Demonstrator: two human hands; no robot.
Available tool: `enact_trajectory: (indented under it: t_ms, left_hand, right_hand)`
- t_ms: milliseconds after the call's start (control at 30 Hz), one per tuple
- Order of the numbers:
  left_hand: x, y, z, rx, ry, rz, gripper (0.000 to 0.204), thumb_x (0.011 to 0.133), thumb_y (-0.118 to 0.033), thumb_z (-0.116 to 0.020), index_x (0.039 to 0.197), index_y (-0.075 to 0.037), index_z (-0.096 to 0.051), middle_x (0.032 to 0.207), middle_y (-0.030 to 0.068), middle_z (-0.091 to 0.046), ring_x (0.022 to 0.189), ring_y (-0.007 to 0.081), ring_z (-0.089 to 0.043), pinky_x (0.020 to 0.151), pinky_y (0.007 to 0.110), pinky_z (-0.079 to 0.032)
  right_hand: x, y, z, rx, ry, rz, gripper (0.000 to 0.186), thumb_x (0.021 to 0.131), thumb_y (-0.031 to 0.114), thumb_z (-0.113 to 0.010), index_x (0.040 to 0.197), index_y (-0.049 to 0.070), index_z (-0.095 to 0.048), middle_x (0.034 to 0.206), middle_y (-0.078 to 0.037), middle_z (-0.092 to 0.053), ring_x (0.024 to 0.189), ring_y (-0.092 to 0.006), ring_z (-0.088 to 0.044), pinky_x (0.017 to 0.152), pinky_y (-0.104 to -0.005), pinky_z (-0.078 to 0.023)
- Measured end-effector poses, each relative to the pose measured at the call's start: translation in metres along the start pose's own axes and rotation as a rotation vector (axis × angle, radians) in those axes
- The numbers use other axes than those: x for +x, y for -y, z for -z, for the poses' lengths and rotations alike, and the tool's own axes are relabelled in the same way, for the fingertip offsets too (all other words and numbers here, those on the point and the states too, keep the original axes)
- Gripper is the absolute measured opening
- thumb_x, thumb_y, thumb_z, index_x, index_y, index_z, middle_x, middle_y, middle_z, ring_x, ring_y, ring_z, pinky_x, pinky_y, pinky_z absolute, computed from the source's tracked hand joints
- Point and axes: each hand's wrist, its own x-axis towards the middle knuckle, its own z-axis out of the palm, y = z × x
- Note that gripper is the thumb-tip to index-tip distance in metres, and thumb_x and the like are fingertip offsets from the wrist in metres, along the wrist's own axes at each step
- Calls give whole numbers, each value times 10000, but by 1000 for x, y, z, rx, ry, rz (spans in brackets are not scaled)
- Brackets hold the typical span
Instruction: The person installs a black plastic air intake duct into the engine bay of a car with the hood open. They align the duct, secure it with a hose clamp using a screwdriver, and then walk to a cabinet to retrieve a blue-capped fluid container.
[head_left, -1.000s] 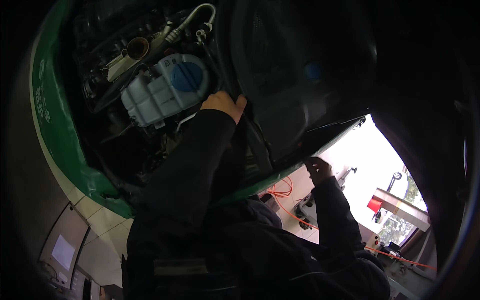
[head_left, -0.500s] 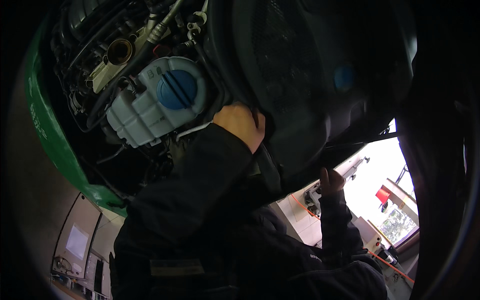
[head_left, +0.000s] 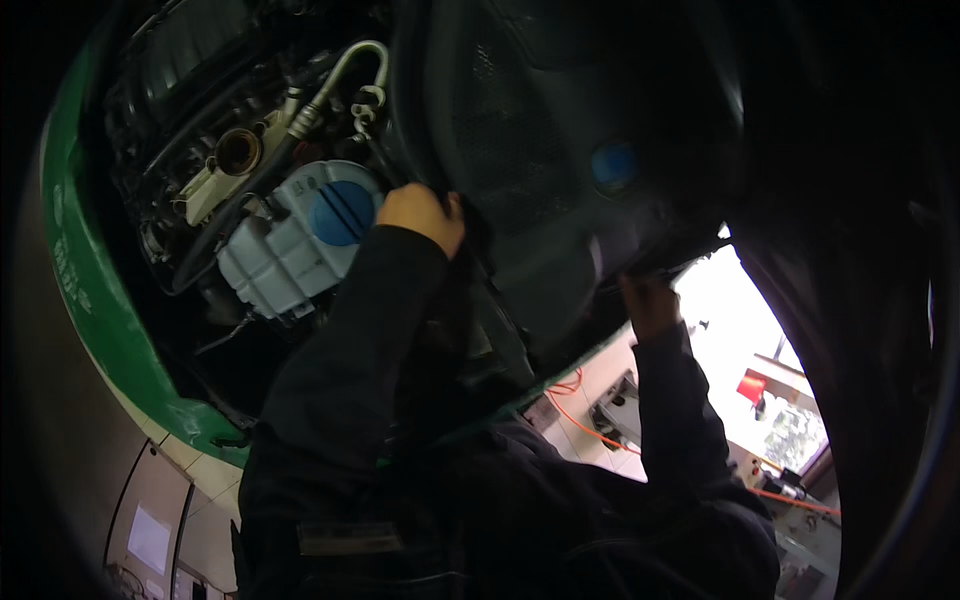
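Observation:
My left hand (head_left: 420, 215) is closed over the near edge of a large black plastic cowl cover (head_left: 530, 240), its fingers curled around the rim and partly hidden. Just left of it sits a whitish coolant tank (head_left: 280, 260) with a blue cap (head_left: 343, 212). My right hand (head_left: 650, 305) is at the right end of the cover, against its edge. Motion blur and shadow hide how its fingers lie. A second blue cap (head_left: 614, 165) stands out on the dark cover, farther back.
Engine parts with an uncovered round filler opening (head_left: 239, 152) and a pale curved pipe (head_left: 350, 55) lie at the far left. A green car fender (head_left: 110, 330) curves along the left side. An orange hose (head_left: 590, 427) runs over the tiled floor, near a red object (head_left: 751, 387).
My left hand has shifted left and slightly up in the picture, closer to the blue cap. My right hand has moved up against the cover's edge. The whole view has shifted too.

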Motion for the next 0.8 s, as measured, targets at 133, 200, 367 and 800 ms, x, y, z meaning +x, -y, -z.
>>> enact_trajectory:
  t_ms: [133,200,367,800]
  left_hand:
    - [-4,14,4,-28,80,-108,576,968,-484,-647,921,86,-717,811,270,-717,800,420,-729,735,463,-596]
    - [-16,19,7,-45,36,-157,657,971,-574,-612,909,76,-690,752,252,-688,717,393,-696,677,461,-554]
    - [-96,40,12,-307,-5,-219,427,959,-412,-685,980,14,-703,654,141,-684,591,287,-690,580,390,-529]
    - [-245,151,1,-387,88,-201,107,948,-112,-681,984,-11,-684,659,95,-632,530,176,-602,521,303,-466]
  right_hand:
    - [96,33,-3,111,-135,-231,527,886,433,-767,1264,78,-679,1314,-191,-653,1148,-395,-654,977,-437,-537]
    - [135,41,-1,-143,-158,3,656,849,493,-781,1315,51,-648,1329,-186,-648,1238,-397,-599,1082,-450,-473]
    - [166,55,-6,-354,-162,47,692,816,452,-819,1359,66,-632,1301,-196,-662,1239,-352,-624,1087,-436,-495]
    - [181,29,-52,-703,-216,266,496,925,375,-535,1199,-21,-652,1146,-277,-701,968,-399,-719,836,-529,-594]
